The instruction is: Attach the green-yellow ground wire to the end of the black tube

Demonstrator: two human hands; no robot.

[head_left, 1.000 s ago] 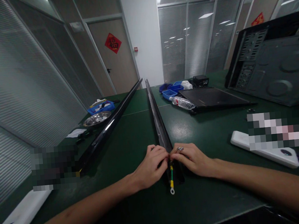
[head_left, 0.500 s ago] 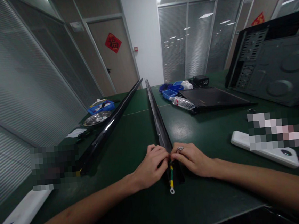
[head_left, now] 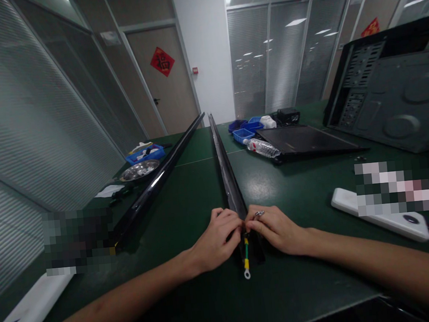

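Both hands are at the near end of a long black rail (head_left: 227,172) that lies lengthwise on the green surface (head_left: 299,183) and runs away toward the far wall. The left hand (head_left: 217,241) is pinched at the rail's end from the left; the right hand (head_left: 276,228), wearing a ring, is pinched at the same spot from the right, fingertips of the two hands nearly meeting. What exactly lies between the fingertips is hidden.

A green-yellow wire (head_left: 246,252) leaves the rail end just below the fingers and ends in a ring lug (head_left: 247,275), which lies loose on the surface, fastened to nothing.

Judgement: work on the rail end is in hand and unfinished; the wire is fitted at the rail but its lug is unconnected.

A second rail (head_left: 156,181) lies untouched to the left, well apart from either hand. Blue bins (head_left: 247,128), a bottle (head_left: 262,148) and a computer case (head_left: 392,95) sit farther off.
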